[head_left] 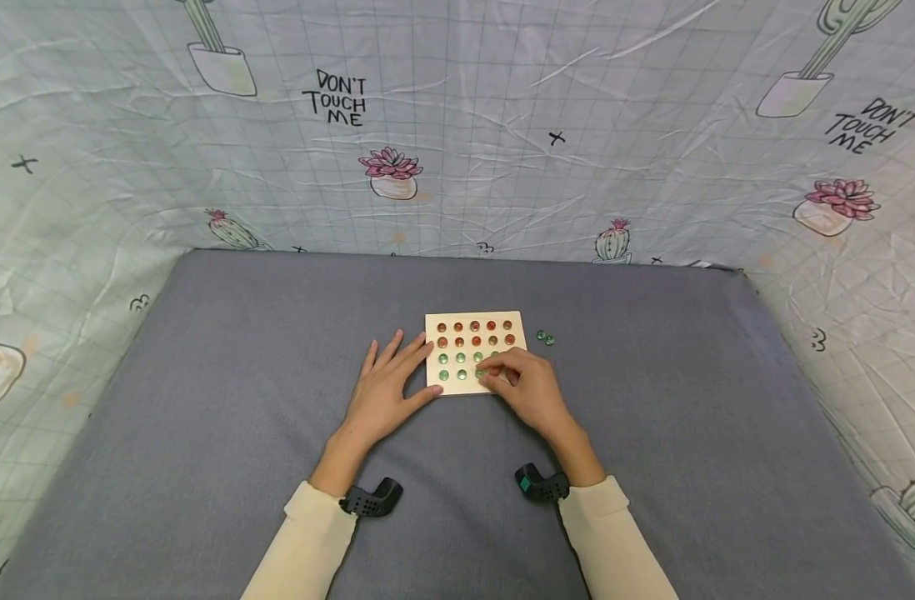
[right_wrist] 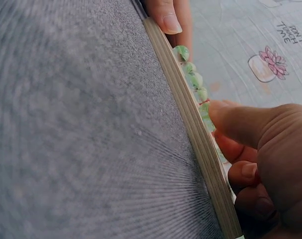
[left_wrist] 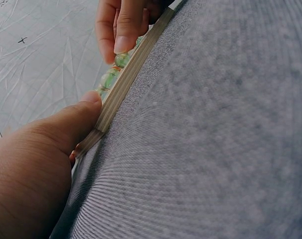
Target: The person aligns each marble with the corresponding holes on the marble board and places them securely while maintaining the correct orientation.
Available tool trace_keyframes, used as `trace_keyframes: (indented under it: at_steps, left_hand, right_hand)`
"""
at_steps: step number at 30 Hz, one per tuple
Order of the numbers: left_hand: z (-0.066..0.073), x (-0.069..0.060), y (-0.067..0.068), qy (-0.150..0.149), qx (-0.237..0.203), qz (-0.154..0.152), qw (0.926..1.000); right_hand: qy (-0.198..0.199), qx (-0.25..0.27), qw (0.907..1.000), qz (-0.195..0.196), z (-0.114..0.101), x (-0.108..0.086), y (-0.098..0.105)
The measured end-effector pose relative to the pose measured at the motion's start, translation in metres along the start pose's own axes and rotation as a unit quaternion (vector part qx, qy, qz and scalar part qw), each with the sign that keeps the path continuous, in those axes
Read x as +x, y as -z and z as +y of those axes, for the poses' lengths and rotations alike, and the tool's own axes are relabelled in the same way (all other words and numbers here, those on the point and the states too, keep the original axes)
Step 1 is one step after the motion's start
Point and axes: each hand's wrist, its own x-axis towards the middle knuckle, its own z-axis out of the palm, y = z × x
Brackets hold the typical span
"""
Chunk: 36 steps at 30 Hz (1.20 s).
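Note:
A pale wooden board (head_left: 452,387) lies on the grey cloth, holding rows of reddish-orange glass marbles (head_left: 475,326) at the back and green glass marbles (head_left: 461,358) at the front. My left hand (head_left: 382,396) has its fingers spread, the thumb and fingertips touching the board's left side. Over the front rows, my right hand (head_left: 531,390) pinches a green marble (right_wrist: 205,110) between thumb and fingertips, at the board's surface. That hand hides the front right part of the board. In the left wrist view, the left thumb (left_wrist: 88,102) presses the board's edge.
Two loose green marbles (head_left: 545,337) lie on the cloth just right of the board. The grey cloth (head_left: 277,333) covers the table. Behind and at the sides hangs a pale curtain (head_left: 472,167) printed with cacti and lettering.

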Motion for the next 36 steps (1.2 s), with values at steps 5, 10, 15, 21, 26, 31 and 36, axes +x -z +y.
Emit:
trace_keyframes:
  at_steps: [5, 10, 15, 21, 26, 31, 36]
  left_hand:
    - [0.0001, 0.0008, 0.0001, 0.002, 0.000, -0.003, 1.0000]
    - [0.0004, 0.0014, 0.0009, 0.000, 0.001, -0.004, 1.0000]
    - [0.0006, 0.0015, 0.0017, 0.000, -0.001, -0.005, 1.0000]
    - [0.0006, 0.0015, 0.0022, 0.001, -0.001, -0.007, 1.0000]
    - [0.0005, 0.0016, 0.0022, 0.002, -0.003, -0.008, 1.0000]
    - [0.0005, 0.0015, 0.0022, -0.002, -0.005, -0.003, 1.0000]
    - [-0.0002, 0.0004, 0.0017, -0.004, -0.006, -0.001, 1.0000]
  right_hand:
    - [0.012, -0.006, 0.9999, 0.011, -0.0011, 0.0006, -0.0004]
    - [0.011, -0.015, 0.9998, 0.012, -0.0019, 0.0011, -0.0011]
    - [0.007, -0.024, 0.9996, 0.012, -0.0037, 0.0013, -0.0018]
    - [0.000, -0.037, 0.9991, 0.018, -0.0046, 0.0015, -0.0040]
    - [-0.007, -0.050, 0.9985, 0.021, -0.0068, 0.0017, -0.0045]
    - [-0.008, -0.053, 0.9981, 0.029, -0.0082, 0.0017, -0.0049]
    - [-0.007, -0.049, 0.9985, 0.024, -0.0070, 0.0014, -0.0052]
